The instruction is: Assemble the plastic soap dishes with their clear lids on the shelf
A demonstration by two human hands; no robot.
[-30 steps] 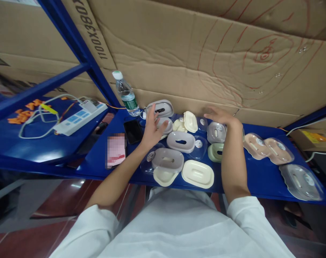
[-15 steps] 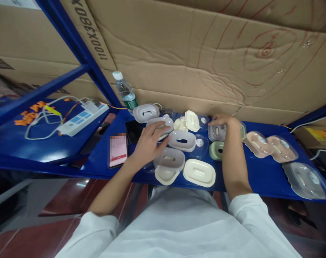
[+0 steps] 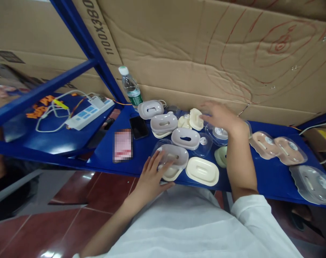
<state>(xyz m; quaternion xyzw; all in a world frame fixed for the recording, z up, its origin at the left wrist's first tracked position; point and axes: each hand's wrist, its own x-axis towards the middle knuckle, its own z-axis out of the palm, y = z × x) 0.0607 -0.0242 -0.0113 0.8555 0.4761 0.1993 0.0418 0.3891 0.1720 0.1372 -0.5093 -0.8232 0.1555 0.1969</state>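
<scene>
My left hand [image 3: 152, 177] lies with fingers spread at the left edge of a grey slotted soap dish [image 3: 182, 152], its fingertips over the rim. Under that dish is a cream piece [image 3: 171, 174]; a cream oval tray [image 3: 202, 172] lies to the right. My right hand [image 3: 223, 115] is stretched out, fingers apart, above the back of the table. Below it is a clear lid [image 3: 210, 134] with a round sticker. A cream wavy-edged dish [image 3: 196, 119] lies near its fingertips. Partly behind my right forearm is a green dish [image 3: 219, 157].
More grey dishes [image 3: 163, 122] lie at the left back by a water bottle [image 3: 132, 89]. Two phones lie at left, one black [image 3: 139, 128]. Peach dishes [image 3: 265, 144] under clear lids lie at right. A power strip [image 3: 89, 114] rests on the neighbouring blue table.
My left hand has come from a rear grey dish toward me to the front one. My right hand has lifted off a grey dish at the back and moved left. The view has shifted slightly.
</scene>
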